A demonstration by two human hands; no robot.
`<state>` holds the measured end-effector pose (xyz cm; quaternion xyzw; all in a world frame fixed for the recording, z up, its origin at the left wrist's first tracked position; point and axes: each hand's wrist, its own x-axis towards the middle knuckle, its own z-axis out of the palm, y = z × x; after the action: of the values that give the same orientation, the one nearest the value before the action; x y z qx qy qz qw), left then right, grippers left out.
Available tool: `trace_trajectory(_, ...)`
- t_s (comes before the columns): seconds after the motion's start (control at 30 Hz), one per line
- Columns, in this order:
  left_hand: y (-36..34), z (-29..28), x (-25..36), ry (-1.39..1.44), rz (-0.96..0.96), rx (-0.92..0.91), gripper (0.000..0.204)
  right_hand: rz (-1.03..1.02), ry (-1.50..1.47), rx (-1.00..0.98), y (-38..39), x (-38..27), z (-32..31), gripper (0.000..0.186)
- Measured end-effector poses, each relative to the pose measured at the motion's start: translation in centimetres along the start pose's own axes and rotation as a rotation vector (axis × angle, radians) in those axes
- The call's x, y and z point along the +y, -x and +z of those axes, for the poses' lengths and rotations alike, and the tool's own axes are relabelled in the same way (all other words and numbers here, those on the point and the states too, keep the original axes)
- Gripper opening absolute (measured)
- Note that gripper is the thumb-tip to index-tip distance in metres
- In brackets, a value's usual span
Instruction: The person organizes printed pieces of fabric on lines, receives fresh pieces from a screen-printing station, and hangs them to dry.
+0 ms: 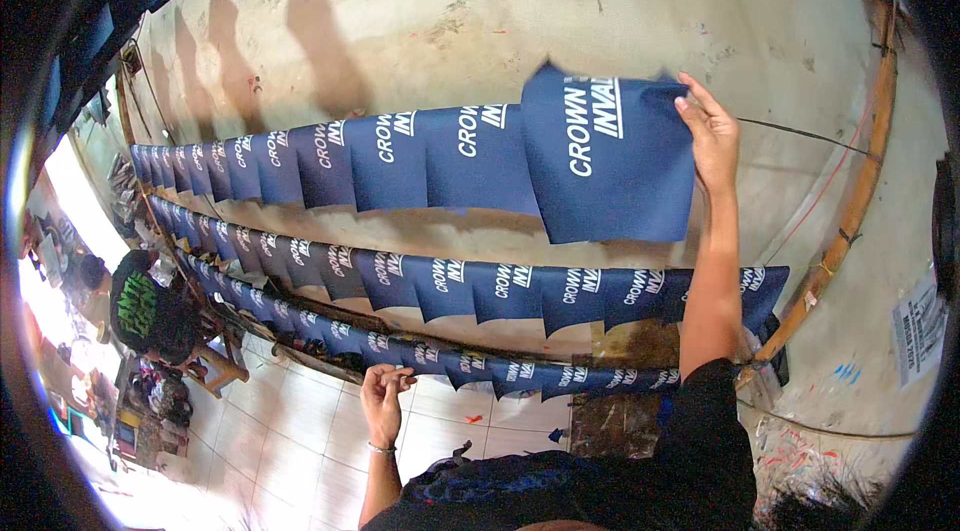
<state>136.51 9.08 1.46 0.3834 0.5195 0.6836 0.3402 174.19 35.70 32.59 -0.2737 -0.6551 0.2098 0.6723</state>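
A navy blue fabric panel with white lettering (610, 176) hangs at the near right end of the top row, its upper edge uneven. My right hand (712, 136), arm raised, pinches that panel's upper right corner between thumb and fingers. Lower down, my left hand (385, 393) is held in front of the bottom row, with its fingers curled together. Whether something small sits in those fingers is too unclear to make out. Beside the held panel, the top row of matching panels (385, 171) runs away to the far left, overlapping.
A middle row (445, 281) and a bottom row (520, 371) of similar panels hang below. An upright bamboo pole (865, 171) stands against the stained wall (420, 31) at right. Another person in a black shirt (150, 311) sits at the left, above white floor tiles (310, 431).
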Motion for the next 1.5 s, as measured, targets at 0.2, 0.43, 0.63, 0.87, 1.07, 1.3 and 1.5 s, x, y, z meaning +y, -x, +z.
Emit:
trace_trajectory(0.2, 0.5, -0.5, 0.2, -0.038, -0.005, 0.008, 0.011, 0.114, -0.013, 0.045, -0.2, 4.5, 0.3, 0.037)
trace_trajectory(0.43, 1.2, -4.1, 1.3, -0.159, -0.083, 0.053, 0.013, 0.242, 0.346, 0.070, 0.1, 4.6, 2.1, 0.028)
trace_trajectory(0.63, 2.0, -10.1, -3.5, -0.187, -0.174, 0.139, 0.016, -0.139, 0.739, 0.438, 10.5, 4.4, 0.1, 0.035)
trace_trajectory(0.87, 13.7, -24.5, -9.7, -0.896, -0.504, 0.234, 0.029, 0.090, 0.000, -0.408, 29.7, 4.4, 25.1, 0.039)
trace_trajectory(1.07, 14.8, -34.3, -8.4, -0.803, -0.589, 0.154, 0.037, 0.320, -0.016, -1.436, 47.4, 9.4, 46.7, 0.025)
trace_trajectory(1.3, 14.3, -50.4, -0.6, -0.737, -0.533, 0.394, 0.035, 1.654, -0.168, -1.471, 67.2, 12.1, 59.8, 0.032)
trace_trajectory(1.5, 15.6, -65.3, 2.0, -0.594, -0.435, 0.732, 0.027, 1.692, -0.033, -1.388, 75.9, 10.3, 70.6, 0.028)
